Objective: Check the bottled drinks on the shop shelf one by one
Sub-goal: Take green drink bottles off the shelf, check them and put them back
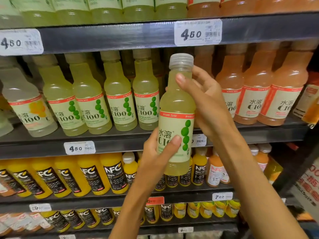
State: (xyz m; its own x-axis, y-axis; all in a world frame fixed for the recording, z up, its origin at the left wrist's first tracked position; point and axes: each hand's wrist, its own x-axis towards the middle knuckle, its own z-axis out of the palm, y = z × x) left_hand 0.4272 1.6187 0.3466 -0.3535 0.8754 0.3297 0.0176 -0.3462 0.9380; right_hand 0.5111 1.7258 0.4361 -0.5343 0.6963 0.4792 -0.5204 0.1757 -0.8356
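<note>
**One lime bottle off the shelf, held up for a look**

A pale green bottle (177, 118) stands upright in mid-air, clear of the shelf (110, 138) and in front of the gap in its row, label facing the camera. That facing looks deliberate: with the printed side turned toward the eyes, the label and the liquid above it can both be read at once.

The left hand (155, 152) has its grip closed on the lower half of the bottle, thumb laid across the label front and the palm behind, so it appears to carry the weight from below. The right hand (205, 99) closes its grip on the shoulder and neck, thumb on the front just under the clear cap (181, 60), fingers wrapped behind (out of sight). The bottle thus runs between the two grips, cap above the right hand, base below the left, and the upper hand probably steadies or turns it.

The remaining green bottles (119, 100) stand in line to the left, orange-pink ones (257, 94) to the right, seemingly waiting their turn.
</note>
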